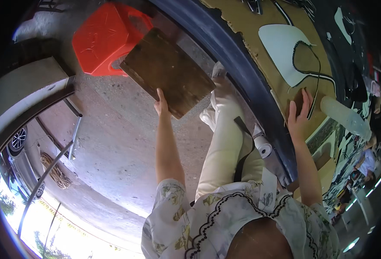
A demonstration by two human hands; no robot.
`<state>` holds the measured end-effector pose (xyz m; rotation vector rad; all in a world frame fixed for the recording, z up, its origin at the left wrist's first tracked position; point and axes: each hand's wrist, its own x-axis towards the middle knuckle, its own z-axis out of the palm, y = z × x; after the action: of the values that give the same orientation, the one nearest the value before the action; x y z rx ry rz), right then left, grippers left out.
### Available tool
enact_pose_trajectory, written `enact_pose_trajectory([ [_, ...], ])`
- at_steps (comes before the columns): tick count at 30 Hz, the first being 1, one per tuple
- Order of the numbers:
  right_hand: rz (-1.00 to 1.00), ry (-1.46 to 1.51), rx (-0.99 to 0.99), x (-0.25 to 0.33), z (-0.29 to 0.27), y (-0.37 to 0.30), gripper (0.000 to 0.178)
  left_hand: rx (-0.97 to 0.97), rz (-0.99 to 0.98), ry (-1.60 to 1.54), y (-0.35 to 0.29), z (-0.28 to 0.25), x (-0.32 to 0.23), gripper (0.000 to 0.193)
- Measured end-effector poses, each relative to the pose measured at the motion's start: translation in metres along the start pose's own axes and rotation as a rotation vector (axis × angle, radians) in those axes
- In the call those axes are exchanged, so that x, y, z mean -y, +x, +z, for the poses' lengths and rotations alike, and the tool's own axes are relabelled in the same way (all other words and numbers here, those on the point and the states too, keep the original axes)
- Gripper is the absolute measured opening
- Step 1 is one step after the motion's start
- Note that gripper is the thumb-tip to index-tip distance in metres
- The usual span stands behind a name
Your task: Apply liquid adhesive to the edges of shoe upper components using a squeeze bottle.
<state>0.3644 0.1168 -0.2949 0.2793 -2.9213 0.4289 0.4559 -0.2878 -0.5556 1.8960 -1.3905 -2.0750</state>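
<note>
My left hand (161, 104) grips the near edge of a flat brown wooden board (169, 71), thumb on top and the other fingers hidden beneath. The board is held out over the floor, its far corner overlapping a red plastic stool (100, 41). On the brown tabletop (250, 32), my right hand (300, 114) rests with thumb and fingers apart, holding nothing. Just beyond its fingertips lies a white flat cut piece (281, 47) with a black beaded trim (294, 56) at its edge. A translucent bottle (345, 115) lies to the right of that hand.
The table's dark blue side (242, 64) curves close along my right. Below it sits a white roll (263, 149). A coiled rope (54, 170) lies on the concrete floor (112, 138) at left, near a metal pole (46, 185) and a parked car (20, 159). Black-and-white pieces (348, 159) crowd the right.
</note>
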Motion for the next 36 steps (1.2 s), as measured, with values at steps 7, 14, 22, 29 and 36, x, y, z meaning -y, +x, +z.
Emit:
enact_pose_trajectory([
  [7, 0.065, 0.017, 0.017, -0.001, -0.018, 0.010, 0.045, 0.090, -0.172, -0.105, -0.050, -0.065, 0.056, 0.083],
  [14, 0.221, 0.038, 0.088, -0.012, -0.035, 0.017, 0.047, -0.025, -0.294, 0.303, -0.017, -0.043, -0.067, 0.104],
  [22, 0.274, 0.023, 0.097, -0.010, -0.023, 0.009, 0.050, 0.100, -0.119, 1.401, 0.083, -0.008, -0.110, 0.102],
  [29, 0.184, 0.053, -0.160, -0.014, -0.008, 0.000, 0.060, 0.900, 0.253, 1.955, 0.260, -0.002, -0.145, 0.082],
  [36, 0.367, -0.197, -0.181, 0.021, -0.019, 0.015, 0.055, 0.799, 0.502, 1.854, 0.204, 0.032, -0.244, 0.046],
])
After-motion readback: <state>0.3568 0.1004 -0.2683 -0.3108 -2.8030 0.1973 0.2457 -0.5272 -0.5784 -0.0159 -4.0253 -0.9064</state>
